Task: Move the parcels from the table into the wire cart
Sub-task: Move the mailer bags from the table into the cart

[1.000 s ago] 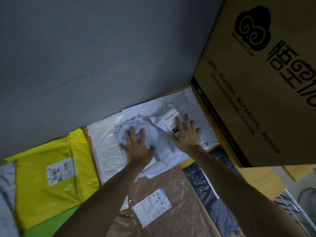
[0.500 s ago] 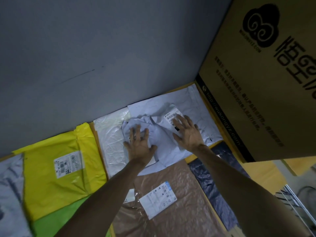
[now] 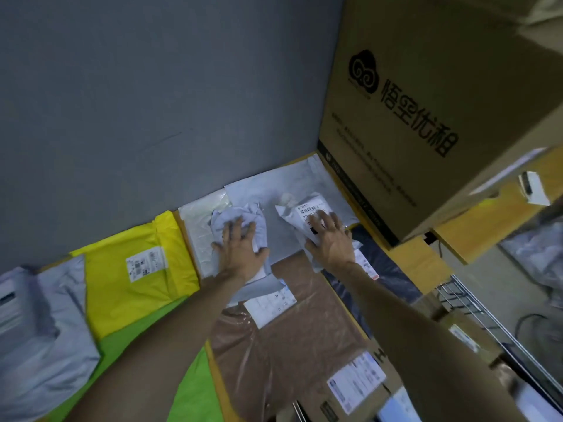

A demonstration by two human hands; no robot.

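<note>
Left hand (image 3: 240, 254) spreads straight fingers over crumpled parcel (image 3: 224, 220); right hand (image 3: 330, 240), seemingly likewise, over labelled parcel (image 3: 297, 210).

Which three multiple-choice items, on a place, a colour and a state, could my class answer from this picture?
1. Where is the big cardboard box? A. at the left edge B. right of the right hand C. in the wire cart
2. What colour is the labelled parcel left of the left hand? A. yellow B. red C. black
3. What are the hands doing? A. hanging empty B. lifting the box C. each resting on a pale parcel

Key: 1 B, it fills the right side. 2 A, its wrapper is yellow. 3 C, one on a crumpled parcel, one on a barcoded parcel.
</note>
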